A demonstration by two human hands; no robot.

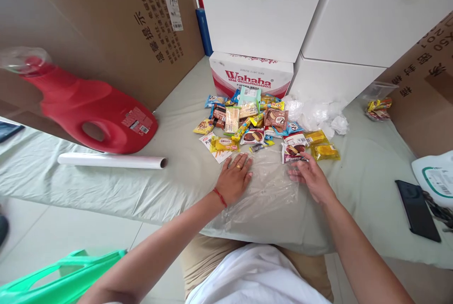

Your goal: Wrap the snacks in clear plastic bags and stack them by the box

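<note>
A clear plastic bag lies flattened on the cloth in front of me. My left hand rests palm down at its left part, fingers stretched out towards the snack pile. Over the bag's right edge, my right hand has its fingers loosely bent and apart. Its fingertips are close to a purple-and-white snack packet; whether they touch it I cannot tell. Just beyond both hands is a heap of wrapped snacks, with a yellow packet, a brown packet and a pale green packet.
Behind the snacks stands a Wahaha carton under white boxes. Crumpled clear bags lie to its right. A red jug and a white roll are at left. At right are a phone and a bagged snack bundle.
</note>
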